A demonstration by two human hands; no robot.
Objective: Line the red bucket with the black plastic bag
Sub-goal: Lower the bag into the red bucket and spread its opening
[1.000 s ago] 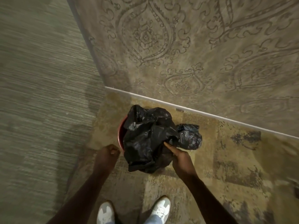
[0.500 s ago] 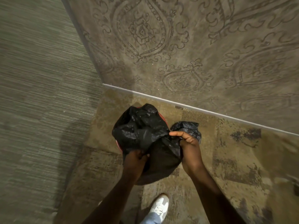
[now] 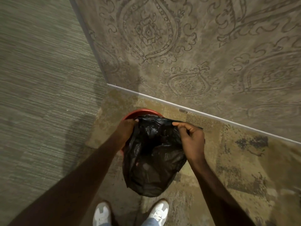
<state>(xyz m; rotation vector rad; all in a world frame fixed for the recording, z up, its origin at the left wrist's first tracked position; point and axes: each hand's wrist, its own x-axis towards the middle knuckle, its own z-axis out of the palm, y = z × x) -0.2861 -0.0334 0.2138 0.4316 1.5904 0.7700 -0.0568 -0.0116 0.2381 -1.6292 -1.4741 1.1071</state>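
The black plastic bag [image 3: 153, 162] hangs stretched between my two hands, above and in front of the red bucket [image 3: 138, 113]. Only the bucket's far rim and a sliver of its left side show; the bag hides the remainder. My left hand [image 3: 126, 130] pinches the bag's top edge on the left. My right hand [image 3: 192, 139] pinches the same edge on the right. The top edge is pulled taut between them and the bag's body sags down toward my feet.
The bucket stands on a worn patterned rug close to a wall with ornate grey wallpaper [image 3: 195, 54] and a white baseboard [image 3: 211, 115]. Striped grey carpet [image 3: 40, 95] lies to the left. My white shoes [image 3: 158, 212] are just below the bag.
Both hands moved from the crumpled bag to its top edge and pulled it apart. The bag has spread out and now hangs lower; the second small black bundle at the right is out of sight.
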